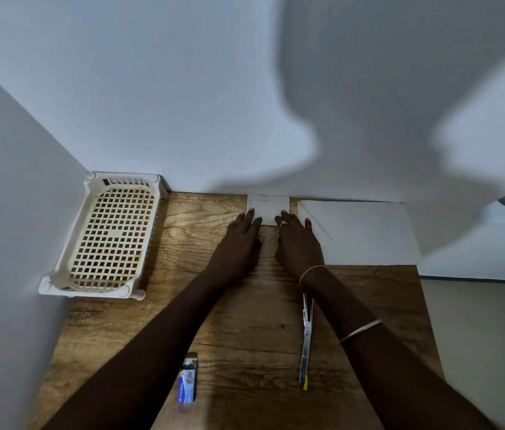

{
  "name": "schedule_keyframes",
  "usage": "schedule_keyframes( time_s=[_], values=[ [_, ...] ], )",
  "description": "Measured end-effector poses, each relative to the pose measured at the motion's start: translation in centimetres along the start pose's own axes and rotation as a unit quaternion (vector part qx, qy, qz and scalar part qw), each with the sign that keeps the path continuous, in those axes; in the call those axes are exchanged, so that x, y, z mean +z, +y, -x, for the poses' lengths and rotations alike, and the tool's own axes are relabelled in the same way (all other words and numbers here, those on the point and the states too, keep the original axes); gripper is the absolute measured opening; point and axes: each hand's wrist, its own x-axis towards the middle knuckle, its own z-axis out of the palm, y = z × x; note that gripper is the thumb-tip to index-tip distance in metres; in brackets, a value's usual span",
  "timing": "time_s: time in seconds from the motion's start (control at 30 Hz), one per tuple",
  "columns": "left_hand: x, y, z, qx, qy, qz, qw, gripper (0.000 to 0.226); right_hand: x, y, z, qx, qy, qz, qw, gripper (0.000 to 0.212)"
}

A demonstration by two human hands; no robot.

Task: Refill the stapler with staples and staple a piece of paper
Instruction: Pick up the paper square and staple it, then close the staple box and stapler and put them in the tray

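One wide-angle head view looks steeply forward and down from close above the worktop [245, 336], facing the wall; both forearms enter from the frame's lower edge.

Basket [111, 234] at left; small paper [268, 206] beside larger sheet [369, 231], centre; below, stapler [307, 336] right of staple box [187, 383].

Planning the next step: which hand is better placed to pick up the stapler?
Probably the right hand. The stapler lies close beside its forearm; the left hand is farther off, on the side of the staple box. Both hands rest flat on the small paper.
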Motion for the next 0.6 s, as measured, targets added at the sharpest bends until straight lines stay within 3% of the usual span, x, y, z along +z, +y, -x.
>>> schedule_keyframes(
  time_s=[0.23, 0.37, 0.6],
  values=[
    [-4.2, -1.4, 6.7, -0.022, 0.123, 0.119, 0.985, 0.047, -1.0, -2.9, 5.5, -0.021, 0.111, -0.088, 0.990, 0.042],
    [-5.6, -3.0, 13.1, 0.007, 0.137, 0.141, 0.980, 0.045, 0.3, -5.3, 9.5, -0.038, 0.065, -0.095, 0.993, 0.040],
    [-5.0, -4.6, 23.7, -0.065, 0.090, 0.169, 0.979, 0.044, 4.1, -9.0, 15.4, -0.056, 0.003, -0.129, 0.990, 0.040]
  ],
)
